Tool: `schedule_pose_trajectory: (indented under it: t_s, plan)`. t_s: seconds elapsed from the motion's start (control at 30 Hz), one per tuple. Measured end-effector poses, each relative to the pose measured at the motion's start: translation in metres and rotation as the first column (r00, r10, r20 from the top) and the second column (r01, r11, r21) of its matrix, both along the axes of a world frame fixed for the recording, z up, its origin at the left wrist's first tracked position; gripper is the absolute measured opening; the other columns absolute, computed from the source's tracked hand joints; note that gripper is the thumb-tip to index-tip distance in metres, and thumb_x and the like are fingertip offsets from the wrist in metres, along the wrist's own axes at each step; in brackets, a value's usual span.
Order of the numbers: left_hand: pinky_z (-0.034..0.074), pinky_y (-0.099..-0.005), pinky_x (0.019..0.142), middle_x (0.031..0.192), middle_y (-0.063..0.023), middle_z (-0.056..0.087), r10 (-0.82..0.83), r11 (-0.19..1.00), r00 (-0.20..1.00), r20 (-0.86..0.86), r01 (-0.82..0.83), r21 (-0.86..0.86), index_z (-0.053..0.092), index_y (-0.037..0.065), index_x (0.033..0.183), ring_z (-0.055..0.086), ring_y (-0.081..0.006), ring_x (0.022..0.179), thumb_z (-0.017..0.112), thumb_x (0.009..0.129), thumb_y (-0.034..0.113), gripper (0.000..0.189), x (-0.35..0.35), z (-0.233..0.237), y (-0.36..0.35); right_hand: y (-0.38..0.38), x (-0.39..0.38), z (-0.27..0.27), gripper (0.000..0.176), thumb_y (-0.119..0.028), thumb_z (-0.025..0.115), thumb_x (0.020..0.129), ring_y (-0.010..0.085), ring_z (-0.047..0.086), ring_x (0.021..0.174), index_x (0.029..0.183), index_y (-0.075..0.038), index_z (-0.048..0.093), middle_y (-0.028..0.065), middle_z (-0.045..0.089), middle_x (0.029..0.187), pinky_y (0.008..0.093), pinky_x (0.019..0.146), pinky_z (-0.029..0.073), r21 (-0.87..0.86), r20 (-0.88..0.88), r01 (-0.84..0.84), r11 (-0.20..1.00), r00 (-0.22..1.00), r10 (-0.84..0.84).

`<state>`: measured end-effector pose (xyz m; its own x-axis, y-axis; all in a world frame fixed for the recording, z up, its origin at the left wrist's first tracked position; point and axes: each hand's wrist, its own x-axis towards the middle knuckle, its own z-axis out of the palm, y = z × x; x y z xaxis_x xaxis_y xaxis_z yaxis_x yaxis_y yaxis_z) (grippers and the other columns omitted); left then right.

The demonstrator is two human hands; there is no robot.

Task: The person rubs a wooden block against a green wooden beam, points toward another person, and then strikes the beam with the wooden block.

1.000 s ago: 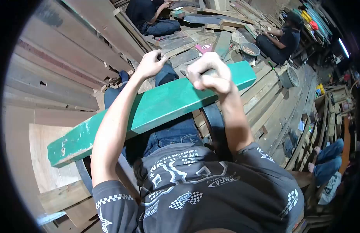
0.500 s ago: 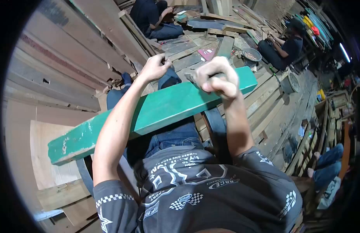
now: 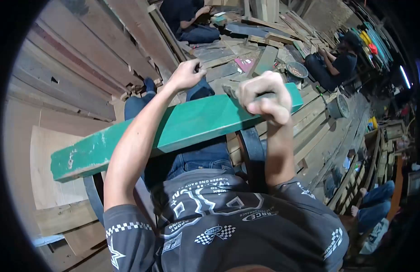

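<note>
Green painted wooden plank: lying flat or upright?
Lying flat: the green plank spans the lap; right hand, fisted on a grey tool, rests on it.

The shirt (image 3: 228,226) carries upside-down print: "NUMBER ONE RACING" and "HIGH" toward 12 o'clock, "RACE" in an oval toward 3 o'clock.

Looks like a rough woodworking shop. Shows long bare planks (image 3: 83,59) stacked left of the left hand (image 3: 186,75), with loose boards (image 3: 309,122) and offcuts covering the floor beyond the right hand (image 3: 264,97). Has one seated worker (image 3: 187,18) far past the left hand, another worker (image 3: 334,63) past the right, beside a metal bowl (image 3: 297,69).
</note>
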<state>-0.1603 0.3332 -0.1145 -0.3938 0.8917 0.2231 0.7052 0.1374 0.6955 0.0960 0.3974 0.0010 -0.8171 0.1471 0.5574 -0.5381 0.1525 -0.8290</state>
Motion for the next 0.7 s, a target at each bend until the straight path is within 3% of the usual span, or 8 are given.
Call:
schedule_pose_trajectory:
  t_s: [0.13,0.17,0.3,0.33,0.4,0.47,0.63,0.7]
  plan:
    - [0.051,-0.0304,0.055,0.084,-0.0077,0.069,0.007,1.0,1.0,0.03,-0.007,0.014,0.062,-0.001,0.095,0.063,-0.0128,0.061,0.062,0.09,0.015,0.017,0.004,0.001,0.001,0.003,0.001,0.012,0.016,-0.011,0.056,0.058,0.0143,0.046,0.045,0.053,0.004,0.05,0.0085,0.05,0.051,0.0277,0.046,0.031,0.165,0.059,-0.071,0.984,0.996,0.062]
    - [0.051,-0.039,0.075,0.084,-0.0207,0.067,0.016,1.0,0.994,0.105,-0.014,-0.016,0.06,-0.005,0.092,0.066,-0.0291,0.081,0.066,0.083,0.022,0.029,0.005,0.005,0.0,0.005,-0.008,0.0,0.018,-0.011,0.056,0.06,0.014,0.046,0.046,0.053,0.004,0.05,0.0088,0.051,0.051,0.0276,0.046,0.032,0.08,0.098,-0.035,0.996,0.995,0.028]
    - [0.051,-0.0347,0.073,0.086,-0.0145,0.068,-0.001,1.0,0.997,0.083,-0.001,0.017,0.061,-0.002,0.095,0.065,-0.0219,0.077,0.066,0.086,0.019,0.023,0.008,0.002,-0.001,0.018,-0.034,-0.032,0.024,-0.013,0.057,0.074,0.0132,0.048,0.049,0.057,0.005,0.057,0.0089,0.055,0.054,0.0263,0.049,0.038,-0.193,0.226,0.149,0.97,0.968,-0.104]
    - [0.052,-0.0314,0.068,0.086,-0.01,0.069,-0.004,0.999,0.998,0.059,0.001,0.054,0.062,0.0,0.095,0.064,-0.0149,0.072,0.064,0.088,0.015,0.017,0.006,0.001,-0.001,0.016,-0.026,-0.014,0.02,-0.01,0.058,0.071,0.0134,0.048,0.049,0.056,0.003,0.057,0.0092,0.056,0.054,0.0259,0.05,0.038,-0.077,0.177,0.024,0.997,0.984,-0.01]
    - [0.051,-0.0335,0.069,0.087,-0.0115,0.07,0.003,1.0,0.999,-0.04,-0.002,0.021,0.061,-0.001,0.097,0.064,-0.0169,0.073,0.065,0.088,0.017,0.02,0.001,0.0,-0.001,-0.011,0.001,0.004,0.018,-0.011,0.061,0.064,0.0139,0.047,0.048,0.054,0.002,0.053,0.0092,0.054,0.052,0.0268,0.05,0.036,-0.004,0.099,0.105,0.994,0.99,-0.104]
    - [0.051,-0.0342,0.068,0.087,-0.012,0.07,0.024,0.997,1.0,-0.01,-0.024,-0.076,0.061,-0.001,0.097,0.065,-0.0174,0.072,0.065,0.088,0.017,0.021,0.004,0.005,-0.001,-0.017,0.007,0.023,0.021,-0.015,0.062,0.06,0.0145,0.047,0.047,0.053,0.001,0.051,0.0083,0.051,0.051,0.0279,0.049,0.033,0.222,0.06,-0.037,0.974,0.998,0.024]
    - [0.052,-0.0335,0.068,0.09,-0.0121,0.071,0.014,0.999,1.0,0.002,-0.014,-0.039,0.06,0.0,0.095,0.066,-0.0173,0.072,0.066,0.088,0.018,0.02,0.003,0.002,0.0,0.008,0.005,0.015,0.028,-0.014,0.059,0.068,0.0182,0.042,0.046,0.052,0.007,0.049,0.0124,0.049,0.05,0.0309,0.047,0.031,-0.172,-0.078,-0.113,0.979,0.992,0.101]
    - [0.051,-0.0371,0.073,0.087,-0.0175,0.068,-0.018,1.0,0.999,0.042,0.019,-0.013,0.059,-0.003,0.095,0.066,-0.0251,0.079,0.067,0.086,0.023,0.029,0.003,0.0,0.0,0.025,0.012,0.009,0.031,-0.021,0.054,0.072,0.0206,0.041,0.042,0.052,0.002,0.047,0.0125,0.047,0.048,0.0356,0.048,0.035,-0.164,-0.137,-0.111,0.98,0.987,0.089]
